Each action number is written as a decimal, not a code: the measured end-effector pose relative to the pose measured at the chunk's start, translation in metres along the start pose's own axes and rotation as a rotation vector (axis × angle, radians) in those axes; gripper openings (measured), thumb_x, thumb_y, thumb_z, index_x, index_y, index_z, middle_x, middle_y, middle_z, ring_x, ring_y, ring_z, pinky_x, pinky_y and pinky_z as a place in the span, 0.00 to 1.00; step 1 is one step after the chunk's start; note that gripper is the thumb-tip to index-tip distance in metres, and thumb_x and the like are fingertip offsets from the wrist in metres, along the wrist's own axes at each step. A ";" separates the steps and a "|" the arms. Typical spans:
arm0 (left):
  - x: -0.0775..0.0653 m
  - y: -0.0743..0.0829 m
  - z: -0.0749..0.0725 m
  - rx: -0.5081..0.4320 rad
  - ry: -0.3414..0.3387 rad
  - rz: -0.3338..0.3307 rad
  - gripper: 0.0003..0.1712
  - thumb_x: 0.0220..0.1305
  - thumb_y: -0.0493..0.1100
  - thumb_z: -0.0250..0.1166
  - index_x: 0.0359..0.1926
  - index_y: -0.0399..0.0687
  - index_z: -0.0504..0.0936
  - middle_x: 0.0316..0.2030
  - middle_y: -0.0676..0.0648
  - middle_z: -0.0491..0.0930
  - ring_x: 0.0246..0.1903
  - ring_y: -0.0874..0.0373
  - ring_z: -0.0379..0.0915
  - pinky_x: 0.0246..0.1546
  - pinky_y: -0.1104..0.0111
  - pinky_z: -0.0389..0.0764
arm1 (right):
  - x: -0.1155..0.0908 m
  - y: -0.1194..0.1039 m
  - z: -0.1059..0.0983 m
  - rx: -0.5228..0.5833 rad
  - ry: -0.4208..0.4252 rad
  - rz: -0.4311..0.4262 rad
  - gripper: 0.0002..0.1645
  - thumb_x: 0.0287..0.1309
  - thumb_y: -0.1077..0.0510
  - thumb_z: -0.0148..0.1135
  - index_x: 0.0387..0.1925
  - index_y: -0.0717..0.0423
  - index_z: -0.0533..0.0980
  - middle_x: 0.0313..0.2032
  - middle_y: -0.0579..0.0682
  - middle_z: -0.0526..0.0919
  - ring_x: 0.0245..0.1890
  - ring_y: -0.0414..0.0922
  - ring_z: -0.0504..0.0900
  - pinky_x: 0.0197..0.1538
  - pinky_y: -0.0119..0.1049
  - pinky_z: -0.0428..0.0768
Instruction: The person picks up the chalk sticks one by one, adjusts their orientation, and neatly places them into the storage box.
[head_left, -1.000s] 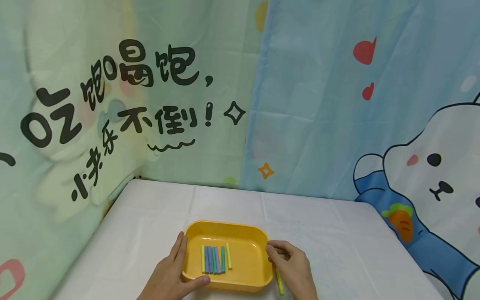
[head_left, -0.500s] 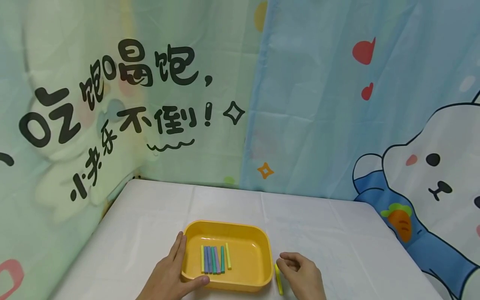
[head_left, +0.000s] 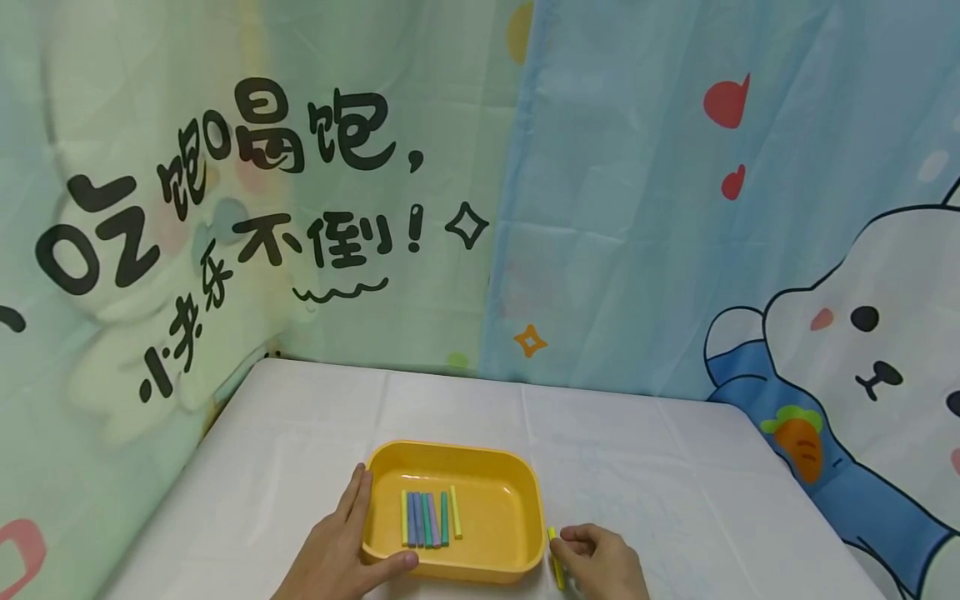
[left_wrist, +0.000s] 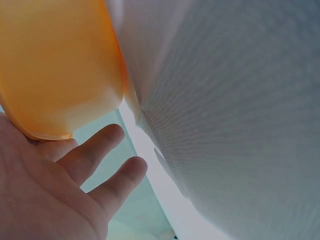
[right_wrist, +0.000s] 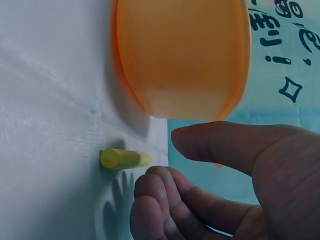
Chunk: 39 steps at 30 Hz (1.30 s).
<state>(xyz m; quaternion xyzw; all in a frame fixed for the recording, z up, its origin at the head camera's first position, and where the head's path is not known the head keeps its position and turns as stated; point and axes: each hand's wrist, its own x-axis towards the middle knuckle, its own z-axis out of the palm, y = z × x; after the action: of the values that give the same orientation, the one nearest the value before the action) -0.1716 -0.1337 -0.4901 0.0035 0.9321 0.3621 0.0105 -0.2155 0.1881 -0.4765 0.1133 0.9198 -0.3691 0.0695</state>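
Observation:
A yellow plastic tray (head_left: 498, 517) sits near the front of the table. Inside it lies a row of several chalk sticks (head_left: 430, 521), yellow, blue-violet, green and purple. My left hand (head_left: 341, 537) steadies the tray's left end, its fingers extended along the side and the thumb at the front rim. One more yellow chalk stick (right_wrist: 122, 159) lies on the tablecloth to the right of the tray. Right beside it is my right hand (head_left: 602, 562), partly covering the stick in the head view. In the right wrist view a gap shows between thumb and fingers, with nothing held there.
A white cloth (head_left: 315, 417) covers the table. Behind it and at the left hang printed curtains (head_left: 615, 208) with black lettering and a cartoon bear (head_left: 862, 350).
My right hand has moved from the tray's right rim, out to the right and down to the loose yellow chalk stick. My left hand and the tray have stayed put.

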 end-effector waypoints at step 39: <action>0.001 -0.002 0.000 0.000 -0.001 0.007 0.74 0.52 0.81 0.63 0.81 0.41 0.40 0.80 0.39 0.42 0.67 0.44 0.66 0.67 0.47 0.69 | 0.008 0.005 0.006 -0.096 -0.022 -0.003 0.12 0.58 0.55 0.70 0.35 0.62 0.82 0.27 0.47 0.82 0.28 0.43 0.79 0.34 0.40 0.82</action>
<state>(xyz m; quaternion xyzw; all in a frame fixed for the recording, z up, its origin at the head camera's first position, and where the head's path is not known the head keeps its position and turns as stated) -0.1726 -0.1350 -0.4910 0.0071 0.9321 0.3621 0.0096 -0.2216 0.1890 -0.4861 0.1044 0.9359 -0.3258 0.0842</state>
